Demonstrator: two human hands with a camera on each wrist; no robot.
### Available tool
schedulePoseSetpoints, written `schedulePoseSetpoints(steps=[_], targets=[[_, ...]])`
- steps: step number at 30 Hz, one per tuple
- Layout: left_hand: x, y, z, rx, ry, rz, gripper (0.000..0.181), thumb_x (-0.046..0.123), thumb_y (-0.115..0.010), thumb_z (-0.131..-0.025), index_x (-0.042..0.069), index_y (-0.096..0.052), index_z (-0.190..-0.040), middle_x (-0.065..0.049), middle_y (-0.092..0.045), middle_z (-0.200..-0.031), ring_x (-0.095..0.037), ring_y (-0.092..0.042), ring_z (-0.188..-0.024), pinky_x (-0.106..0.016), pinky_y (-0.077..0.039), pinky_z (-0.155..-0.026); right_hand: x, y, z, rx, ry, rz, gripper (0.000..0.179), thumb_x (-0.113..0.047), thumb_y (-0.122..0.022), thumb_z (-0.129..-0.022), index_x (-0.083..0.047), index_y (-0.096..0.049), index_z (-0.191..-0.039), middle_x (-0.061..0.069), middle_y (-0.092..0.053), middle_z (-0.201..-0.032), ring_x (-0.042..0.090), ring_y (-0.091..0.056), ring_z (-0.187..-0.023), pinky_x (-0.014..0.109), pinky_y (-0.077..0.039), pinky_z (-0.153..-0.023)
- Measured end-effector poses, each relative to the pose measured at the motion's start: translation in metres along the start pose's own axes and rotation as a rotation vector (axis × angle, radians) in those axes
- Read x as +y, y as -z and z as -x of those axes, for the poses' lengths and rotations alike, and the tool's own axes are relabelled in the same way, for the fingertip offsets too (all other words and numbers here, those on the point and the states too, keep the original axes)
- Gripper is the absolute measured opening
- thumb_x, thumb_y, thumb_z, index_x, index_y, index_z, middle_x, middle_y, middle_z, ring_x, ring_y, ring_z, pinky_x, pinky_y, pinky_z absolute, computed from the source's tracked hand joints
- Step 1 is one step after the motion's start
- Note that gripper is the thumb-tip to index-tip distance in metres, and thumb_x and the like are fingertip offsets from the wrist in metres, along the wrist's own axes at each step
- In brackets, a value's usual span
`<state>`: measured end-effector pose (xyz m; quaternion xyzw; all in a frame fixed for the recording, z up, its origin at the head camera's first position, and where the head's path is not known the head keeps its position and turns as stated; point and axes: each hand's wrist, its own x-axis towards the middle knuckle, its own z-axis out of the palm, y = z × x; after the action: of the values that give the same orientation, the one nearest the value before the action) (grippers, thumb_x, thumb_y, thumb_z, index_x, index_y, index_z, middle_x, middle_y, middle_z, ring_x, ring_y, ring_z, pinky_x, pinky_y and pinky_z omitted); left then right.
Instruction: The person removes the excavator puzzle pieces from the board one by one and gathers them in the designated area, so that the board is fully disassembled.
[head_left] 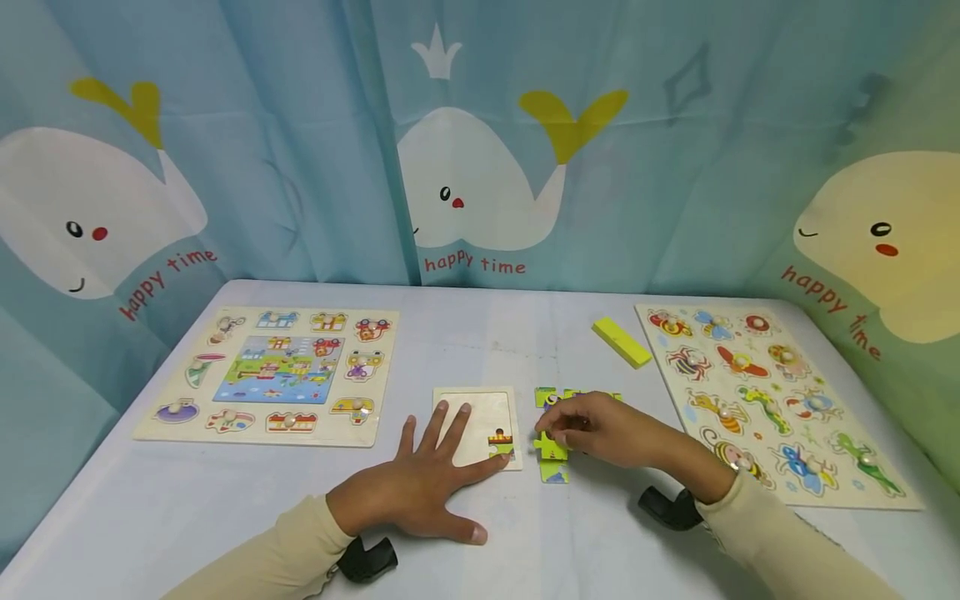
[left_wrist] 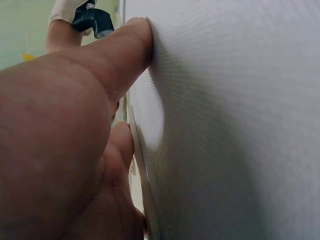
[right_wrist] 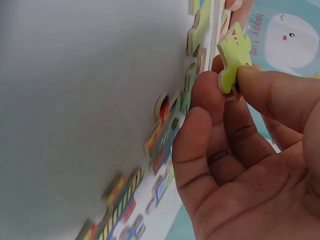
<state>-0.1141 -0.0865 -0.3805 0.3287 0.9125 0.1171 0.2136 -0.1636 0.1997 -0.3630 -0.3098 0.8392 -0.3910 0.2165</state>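
Note:
My left hand [head_left: 423, 490] lies with its fingers spread, several fingertips resting on a small wooden puzzle tray [head_left: 468, 429]. Its thumb [left_wrist: 135, 37] touches the white tabletop beside the tray. In the tray's lower right corner sit joined jigsaw pieces [head_left: 500, 438] in green and brown, partly beneath a fingertip. To the right of the tray, my right hand [head_left: 611, 429] pinches a light green jigsaw piece [right_wrist: 235, 52] between thumb and fingers, above the table. Loose jigsaw pieces [head_left: 555, 475] lie around and under that hand, some of them hidden by it.
A vehicle knob-puzzle board [head_left: 258, 425] lies at the left, and an insect knob-puzzle board [head_left: 705, 367] at the right. Near the latter is a yellow block [head_left: 621, 342]. A whale-printed curtain [head_left: 322, 167] hangs behind the white table [head_left: 480, 333].

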Motion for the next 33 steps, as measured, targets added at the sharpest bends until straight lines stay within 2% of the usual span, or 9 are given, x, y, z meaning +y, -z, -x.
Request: schedulePoseSetpoints(steps=[8,11,17,23,26,33], targets=[[0.000,0.001,0.000,0.011,-0.003,0.008,0.080,0.071,-0.059,-0.081,0.045,-0.029,-0.151,-0.017,0.009,-0.161,-0.040,0.018,-0.143,-0.070,0.003,-0.104,0.000,0.010,0.016,0.047,0.052,0.066,0.022,0.003,-0.061,-0.092,-0.009,-0.071,-0.108,-0.002,-0.064,-0.099,0.014,-0.056,-0.087,0.026,-0.049,-0.075],[0.001,0.001,-0.001,0.014,-0.004,0.014,0.079,0.071,-0.059,-0.082,0.045,-0.029,-0.151,-0.016,0.010,-0.161,-0.040,0.019,-0.142,-0.070,0.004,-0.104,0.001,0.014,0.021,0.048,0.041,0.065,0.022,0.004,-0.061,-0.092,-0.008,-0.071,-0.107,-0.001,-0.063,-0.095,0.014,-0.055,-0.085,0.026,-0.048,-0.073],[0.001,0.001,0.000,0.014,-0.001,0.006,0.079,0.071,-0.059,-0.081,0.047,-0.029,-0.151,-0.016,0.008,-0.161,-0.040,0.017,-0.143,-0.069,0.003,-0.104,0.004,0.018,0.026,-0.025,-0.036,-0.040,0.020,0.001,-0.059,-0.094,-0.007,-0.070,-0.109,0.002,-0.064,-0.096,0.013,-0.051,-0.080,0.024,-0.044,-0.066],[0.000,-0.001,0.001,0.015,-0.001,0.007,0.080,0.072,-0.058,-0.081,0.048,-0.028,-0.150,-0.015,0.008,-0.161,-0.039,0.017,-0.143,-0.069,0.003,-0.104,0.006,0.015,0.027,-0.089,-0.021,-0.103,0.016,0.003,-0.060,-0.093,-0.004,-0.069,-0.105,0.002,-0.064,-0.091,0.012,-0.054,-0.081,0.023,-0.046,-0.068],[0.000,-0.001,0.001,0.016,-0.002,0.011,0.080,0.072,-0.059,-0.081,0.048,-0.029,-0.150,-0.015,0.008,-0.161,-0.039,0.017,-0.143,-0.069,0.003,-0.104,0.007,0.014,0.028,-0.101,-0.014,-0.119,0.014,0.001,-0.062,-0.093,-0.002,-0.068,-0.105,0.002,-0.063,-0.088,0.011,-0.055,-0.079,0.023,-0.047,-0.067],[0.000,0.000,0.001,0.014,-0.002,0.011,0.079,0.071,-0.059,-0.081,0.047,-0.029,-0.150,-0.015,0.009,-0.161,-0.039,0.017,-0.143,-0.069,0.004,-0.104,0.008,0.016,0.030,-0.096,-0.014,-0.074,0.013,0.000,-0.064,-0.092,-0.004,-0.070,-0.103,0.000,-0.064,-0.086,0.010,-0.055,-0.077,0.023,-0.048,-0.066]])
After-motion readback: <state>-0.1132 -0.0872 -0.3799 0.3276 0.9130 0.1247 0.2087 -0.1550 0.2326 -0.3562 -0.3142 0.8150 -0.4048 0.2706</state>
